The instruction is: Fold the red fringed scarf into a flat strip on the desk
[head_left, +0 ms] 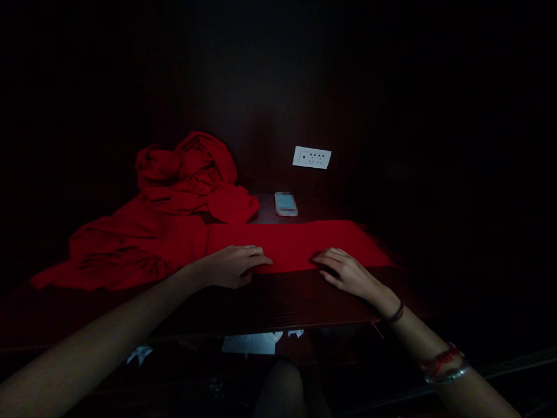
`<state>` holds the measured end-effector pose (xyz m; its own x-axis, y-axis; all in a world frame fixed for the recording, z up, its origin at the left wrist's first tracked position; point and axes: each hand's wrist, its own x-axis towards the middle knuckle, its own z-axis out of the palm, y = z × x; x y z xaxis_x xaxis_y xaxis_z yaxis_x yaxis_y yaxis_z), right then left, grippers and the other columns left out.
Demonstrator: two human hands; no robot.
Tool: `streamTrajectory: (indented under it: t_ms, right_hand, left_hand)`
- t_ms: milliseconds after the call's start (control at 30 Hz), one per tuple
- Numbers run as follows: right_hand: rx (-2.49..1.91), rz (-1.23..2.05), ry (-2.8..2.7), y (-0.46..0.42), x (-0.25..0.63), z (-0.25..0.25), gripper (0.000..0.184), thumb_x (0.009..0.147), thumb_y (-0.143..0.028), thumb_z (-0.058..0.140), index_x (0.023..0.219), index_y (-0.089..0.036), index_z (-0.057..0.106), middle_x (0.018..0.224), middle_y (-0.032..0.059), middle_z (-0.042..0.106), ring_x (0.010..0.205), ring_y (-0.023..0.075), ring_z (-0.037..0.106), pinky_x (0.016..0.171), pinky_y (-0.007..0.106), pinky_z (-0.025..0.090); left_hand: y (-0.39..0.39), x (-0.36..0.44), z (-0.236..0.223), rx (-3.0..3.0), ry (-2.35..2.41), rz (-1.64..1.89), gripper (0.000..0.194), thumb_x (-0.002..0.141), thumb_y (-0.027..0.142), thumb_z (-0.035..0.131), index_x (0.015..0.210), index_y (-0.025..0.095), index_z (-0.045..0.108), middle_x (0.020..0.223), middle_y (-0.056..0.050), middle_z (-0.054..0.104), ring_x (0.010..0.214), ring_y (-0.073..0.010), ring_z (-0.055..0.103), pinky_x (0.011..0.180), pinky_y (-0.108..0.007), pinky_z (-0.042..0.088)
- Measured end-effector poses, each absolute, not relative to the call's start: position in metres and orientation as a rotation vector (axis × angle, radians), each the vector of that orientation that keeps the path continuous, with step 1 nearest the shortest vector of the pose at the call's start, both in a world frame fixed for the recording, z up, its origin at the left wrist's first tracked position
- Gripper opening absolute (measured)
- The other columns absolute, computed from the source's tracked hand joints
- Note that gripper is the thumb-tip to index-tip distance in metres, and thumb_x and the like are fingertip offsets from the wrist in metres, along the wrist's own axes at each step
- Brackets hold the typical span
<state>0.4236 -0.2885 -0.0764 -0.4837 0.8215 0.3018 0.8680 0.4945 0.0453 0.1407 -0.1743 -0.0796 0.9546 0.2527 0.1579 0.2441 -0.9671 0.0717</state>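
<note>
A long red cloth [282, 241] lies along the front of a dark wooden surface, its right part smoothed into a flat strip. On the left it runs into a bunched, wrinkled heap [187, 168] of the same red fabric. My left hand [235, 266], with a ring on one finger, rests palm down on the strip's near edge, index finger stretched to the right. Farther right, my right hand [342, 268] touches the near edge with its fingers extended and the thumb apart. Neither hand grasps the cloth; a stretch of it shows between them.
Behind the strip lies a small pale blue, blurred-out packet [286, 204]. A white socket plate [312, 157] is on the dark back wall. Below the wooden front edge [287, 326] are white papers [249, 343] and a knee [281, 386]. The surroundings are very dark.
</note>
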Motion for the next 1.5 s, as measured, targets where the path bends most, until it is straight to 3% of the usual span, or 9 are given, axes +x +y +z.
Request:
streamTrajectory:
  t_ms: [167, 433, 633, 1067, 1367, 1500]
  right_hand:
    - [-1.45, -0.427, -2.547, -0.282, 0.416, -0.078, 0.029, 0.082, -0.018, 0.04, 0.108, -0.016, 0.051, 0.096, 0.0079, 0.057, 0.092, 0.0172, 0.049, 0.081, 0.034, 0.038]
    - [-1.462, -0.442, -2.569, -0.281, 0.404, -0.078, 0.026, 0.083, -0.025, 0.04, 0.103, -0.017, 0.054, 0.092, 0.007, 0.059, 0.087, 0.0168, 0.051, 0.078, 0.031, 0.038]
    - [-1.44, -0.495, -2.536, -0.267, 0.356, -0.078, 0.027, 0.08, -0.033, 0.045, 0.098, -0.015, 0.055, 0.087, 0.0077, 0.058, 0.083, 0.0177, 0.05, 0.075, 0.031, 0.037]
    - [-1.391, -0.578, -2.454, -0.252, 0.342, -0.095, 0.019, 0.083, -0.021, 0.042, 0.074, -0.016, 0.058, 0.07, 0.0034, 0.056, 0.067, 0.0127, 0.048, 0.064, 0.025, 0.033]
    - [-1.312, -0.619, -2.474, -0.256, 0.337, -0.091, 0.021, 0.083, -0.026, 0.041, 0.09, -0.017, 0.058, 0.077, 0.0045, 0.058, 0.072, 0.0145, 0.048, 0.067, 0.027, 0.033]
    - [-1.328, -0.63, -2.516, -0.255, 0.333, -0.09, 0.018, 0.083, -0.021, 0.042, 0.085, -0.018, 0.059, 0.076, 0.0035, 0.058, 0.07, 0.0144, 0.049, 0.065, 0.027, 0.034]
  left_hand:
    - [-0.166, 0.137, -0.081, 3.037, 0.449, 0.226, 0.059, 0.065, 0.005, 0.041, 0.12, 0.028, 0.038, 0.118, -0.002, 0.045, 0.107, -0.0174, 0.042, 0.086, -0.029, 0.036]
    - [-0.165, 0.143, -0.083, 3.056, 0.367, 0.329, 0.025, 0.083, 0.026, 0.038, 0.105, 0.022, 0.05, 0.096, -0.002, 0.055, 0.087, -0.0124, 0.051, 0.077, -0.023, 0.039]
    - [-0.166, 0.145, -0.084, 3.083, 0.358, 0.397, 0.024, 0.086, 0.028, 0.033, 0.094, 0.02, 0.054, 0.085, -0.001, 0.055, 0.077, -0.0105, 0.051, 0.071, -0.02, 0.038]
    - [-0.169, 0.15, -0.087, 3.052, 0.378, 0.465, 0.016, 0.084, 0.021, 0.038, 0.082, 0.018, 0.053, 0.079, 0.0, 0.052, 0.073, -0.0102, 0.049, 0.067, -0.019, 0.037]
    - [-0.176, 0.148, -0.08, 3.114, 0.38, 0.402, 0.016, 0.084, 0.023, 0.037, 0.083, 0.018, 0.053, 0.083, 0.0, 0.052, 0.076, -0.0107, 0.049, 0.067, -0.019, 0.037]
    - [-0.179, 0.15, -0.083, 3.18, 0.477, 0.379, 0.018, 0.085, 0.027, 0.037, 0.083, 0.018, 0.052, 0.083, 0.0, 0.052, 0.075, -0.0111, 0.05, 0.065, -0.02, 0.037]
